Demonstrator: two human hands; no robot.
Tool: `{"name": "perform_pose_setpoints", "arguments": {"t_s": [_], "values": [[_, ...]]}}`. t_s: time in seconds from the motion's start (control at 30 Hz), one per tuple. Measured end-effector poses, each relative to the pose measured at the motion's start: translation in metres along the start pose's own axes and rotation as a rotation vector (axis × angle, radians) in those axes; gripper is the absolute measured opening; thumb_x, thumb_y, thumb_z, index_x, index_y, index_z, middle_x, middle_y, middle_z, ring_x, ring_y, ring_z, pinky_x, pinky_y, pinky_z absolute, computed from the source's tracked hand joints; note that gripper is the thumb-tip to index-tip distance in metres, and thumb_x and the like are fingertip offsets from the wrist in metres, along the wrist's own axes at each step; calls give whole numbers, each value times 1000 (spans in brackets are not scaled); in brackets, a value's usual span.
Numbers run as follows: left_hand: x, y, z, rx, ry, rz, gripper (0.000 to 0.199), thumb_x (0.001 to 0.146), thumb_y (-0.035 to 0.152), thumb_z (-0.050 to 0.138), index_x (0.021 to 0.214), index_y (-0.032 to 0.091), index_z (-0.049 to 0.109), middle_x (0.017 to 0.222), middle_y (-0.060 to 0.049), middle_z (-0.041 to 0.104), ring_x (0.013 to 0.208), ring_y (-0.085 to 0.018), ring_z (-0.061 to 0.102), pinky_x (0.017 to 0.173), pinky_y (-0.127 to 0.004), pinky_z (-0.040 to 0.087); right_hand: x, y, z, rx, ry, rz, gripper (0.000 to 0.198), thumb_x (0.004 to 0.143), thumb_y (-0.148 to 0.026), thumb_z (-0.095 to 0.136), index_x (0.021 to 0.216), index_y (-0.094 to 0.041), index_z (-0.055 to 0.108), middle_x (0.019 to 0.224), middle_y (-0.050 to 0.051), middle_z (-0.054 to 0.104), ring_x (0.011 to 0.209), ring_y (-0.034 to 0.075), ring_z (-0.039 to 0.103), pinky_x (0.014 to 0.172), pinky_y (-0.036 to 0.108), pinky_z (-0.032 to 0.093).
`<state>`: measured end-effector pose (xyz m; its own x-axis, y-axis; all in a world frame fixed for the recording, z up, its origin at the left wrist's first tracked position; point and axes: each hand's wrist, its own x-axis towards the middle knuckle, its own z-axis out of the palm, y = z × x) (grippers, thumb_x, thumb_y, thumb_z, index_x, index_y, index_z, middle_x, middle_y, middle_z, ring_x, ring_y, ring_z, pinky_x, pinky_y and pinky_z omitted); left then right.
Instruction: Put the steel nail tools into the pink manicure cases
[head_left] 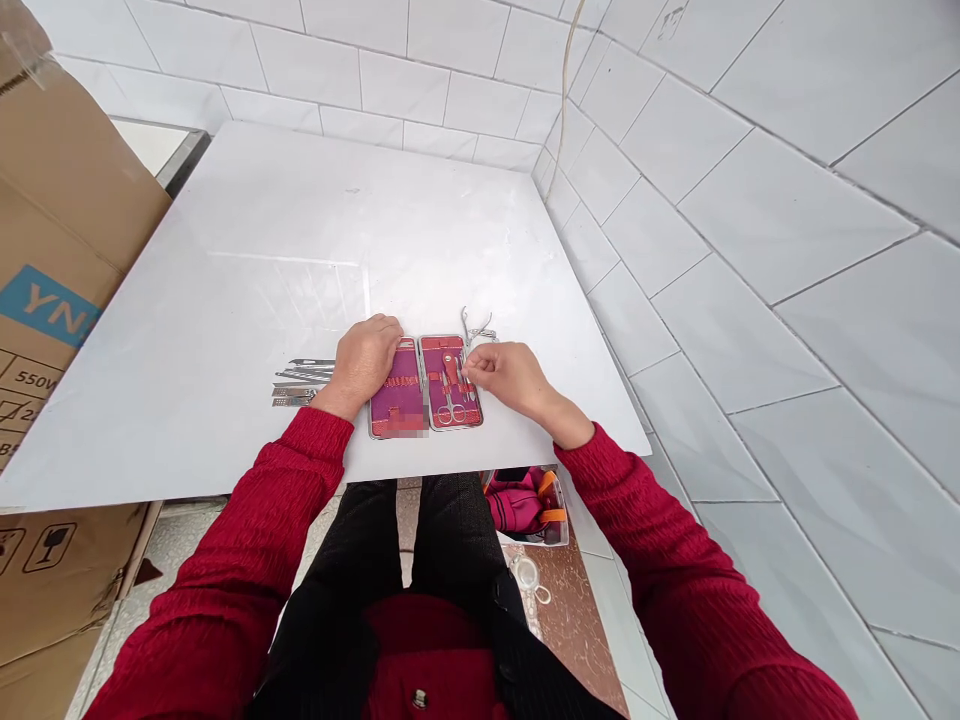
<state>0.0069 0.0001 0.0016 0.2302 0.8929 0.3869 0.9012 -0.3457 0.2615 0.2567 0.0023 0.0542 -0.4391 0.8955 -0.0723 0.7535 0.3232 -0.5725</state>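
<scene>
A manicure case [397, 405] lies unfolded on the white table, purple inside with red trim. My left hand [366, 358] is closed over the upper left edge of its left half, where a row of red loops shows. In the right half sit small scissors [451, 412] and other metal tools under red straps. My right hand [510, 375] is at that half's right edge, thumb and fingers pinched together; what is between them is too small to make out. Beyond it lie nippers [474, 325]. Left of my left hand are several slim metal tools [304, 375] and nail clippers [291, 396].
The white table [300, 220] meets tiled walls behind and on the right. A large cardboard box [67, 220] stands at its left side. Below the front edge, a container [559, 535] holds pink and orange items. A thin cable [566, 80] hangs in the corner.
</scene>
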Motion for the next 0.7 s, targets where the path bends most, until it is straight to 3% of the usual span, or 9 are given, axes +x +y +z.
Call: {"name": "perform_pose_setpoints", "arguments": {"t_s": [0.1,0.2,0.47,0.57,0.7], "values": [[0,0,1,-4,5,2,31,99,16,37,86,20,65,96,-8,70,96,-26,63,76,-38,48,-24,-4,12,-26,-108,-63,11,88,-21,63,80,-19,71,83,1,72,72,13,62,67,24,40],[0,0,2,6,8,1,31,99,16,38,85,19,66,95,-9,70,94,-26,63,76,-39,48,-31,-7,17,-204,-139,-77,11,88,-19,63,81,-20,71,87,2,73,75,15,62,66,25,36],[-1,-1,2,-3,13,-5,31,99,17,39,86,20,66,95,-8,70,93,-26,63,75,-38,46,-9,-29,12,-562,-335,-84,15,81,-11,62,75,-18,74,82,7,75,78,21,66,61,29,31],[-1,-2,2,-17,15,-5,31,99,17,39,86,20,67,95,-9,70,93,-27,63,75,-38,47,0,-29,5,-478,-432,-89,15,75,-9,64,64,-18,70,70,4,72,70,18,65,61,27,35],[-2,-2,2,-11,15,-6,30,99,17,39,86,20,66,97,-9,71,94,-27,63,74,-38,46,5,-22,-2,-135,-651,-31,15,71,-9,60,62,-18,68,59,-4,65,57,12,61,61,22,42]]}}
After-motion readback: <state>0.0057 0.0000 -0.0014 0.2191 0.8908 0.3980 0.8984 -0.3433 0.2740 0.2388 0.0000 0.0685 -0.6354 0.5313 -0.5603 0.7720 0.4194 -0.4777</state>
